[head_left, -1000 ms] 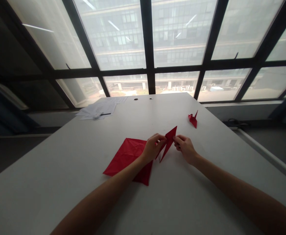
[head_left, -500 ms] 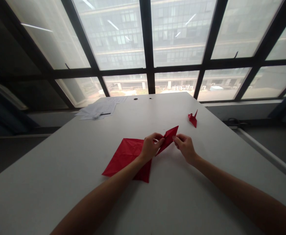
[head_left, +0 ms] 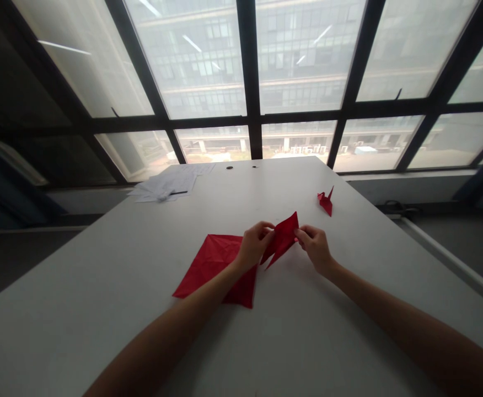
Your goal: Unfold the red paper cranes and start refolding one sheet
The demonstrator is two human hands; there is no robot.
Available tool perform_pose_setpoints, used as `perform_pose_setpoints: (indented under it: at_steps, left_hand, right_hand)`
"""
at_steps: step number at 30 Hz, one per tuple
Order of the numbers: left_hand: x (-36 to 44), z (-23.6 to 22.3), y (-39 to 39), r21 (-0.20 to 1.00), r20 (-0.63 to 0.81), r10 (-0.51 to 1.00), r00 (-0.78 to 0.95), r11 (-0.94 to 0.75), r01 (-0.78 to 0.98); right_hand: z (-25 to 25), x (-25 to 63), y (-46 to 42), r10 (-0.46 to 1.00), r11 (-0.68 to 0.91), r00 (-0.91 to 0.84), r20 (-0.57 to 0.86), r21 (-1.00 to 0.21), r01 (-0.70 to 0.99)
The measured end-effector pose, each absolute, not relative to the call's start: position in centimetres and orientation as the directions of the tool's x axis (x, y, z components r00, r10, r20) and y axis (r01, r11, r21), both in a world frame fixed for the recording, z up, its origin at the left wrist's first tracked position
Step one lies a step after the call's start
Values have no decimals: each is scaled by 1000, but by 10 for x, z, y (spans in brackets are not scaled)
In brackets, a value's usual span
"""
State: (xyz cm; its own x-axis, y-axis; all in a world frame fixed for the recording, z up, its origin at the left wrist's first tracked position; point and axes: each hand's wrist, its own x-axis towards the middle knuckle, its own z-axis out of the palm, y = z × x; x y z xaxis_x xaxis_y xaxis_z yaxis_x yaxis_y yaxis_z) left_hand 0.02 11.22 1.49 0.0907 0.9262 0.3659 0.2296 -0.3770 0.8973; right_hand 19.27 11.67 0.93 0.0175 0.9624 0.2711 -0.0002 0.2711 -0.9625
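Nearest on the white table (head_left: pixel 101 309), a flat red sheet (head_left: pixel 212 264) lies under the left forearm. Just above it, the left hand (head_left: pixel 255 247) and right hand (head_left: pixel 316 248) pinch the folded red paper (head_left: pixel 283 240), now tilted steeper than 0.5 s ago. Farther right sits 1 paper crane (head_left: pixel 326 202); white papers (head_left: pixel 167 184) lie far left.

We find no text, label, brand, number or sign that we can read; the white papers (head_left: pixel 165 186) at the far left of the table (head_left: pixel 101 309) are too small and blurred for us to tell whether they carry any print, and the red folded paper (head_left: pixel 282 238), the red sheet (head_left: pixel 214 264) and the small red paper crane (head_left: pixel 326 202) show us only plain colour, as do the building fronts beyond the window
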Motion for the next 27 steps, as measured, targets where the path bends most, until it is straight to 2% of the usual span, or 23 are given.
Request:
perform_pose_setpoints:
  at_steps: [3, 5, 7, 10, 14, 19, 22, 25, 27]
  left_hand:
    - [1, 19, 108, 731, 541, 837, 84, -517, 445]
    - [2, 22, 106, 649, 615, 782, 97, -572, 502]
    - [2, 23, 106, 626, 641, 763, 84, -583, 518]
    - [2, 22, 107, 655, 622, 781, 45, -551, 517]
    - [4, 19, 107, 736, 523, 852, 20, -464, 494]
    - [6, 20, 105, 712, 596, 803, -5, -525, 467]
    - [8, 20, 104, 749, 570, 822, 3, -521, 410]
    - [10, 18, 104, 782, 542, 839, -48, -483, 394]
    - [10, 17, 105, 791, 535, 840, -92, -460, 403]
  right_hand:
    - [11, 192, 115, 945, 326, 6, 328, -941, 85]
    - [12, 191, 114, 931, 362, -15, 364, -922, 137]
    - [11, 191, 113, 920, 388, -28, 390, -903, 184]
    - [10, 192, 115, 911, 406, -31, 411, -883, 234]
    - [9, 196, 117, 910, 410, -41, 413, -876, 254]
    - [10, 197, 119, 909, 411, -45, 415, -868, 280]
    - [11, 195, 116, 890, 417, 51, 454, -853, 316]
    - [15, 191, 107, 804, 496, 85, 588, -743, 449]
    - [17, 187, 98, 747, 572, -66, 661, -590, 571]
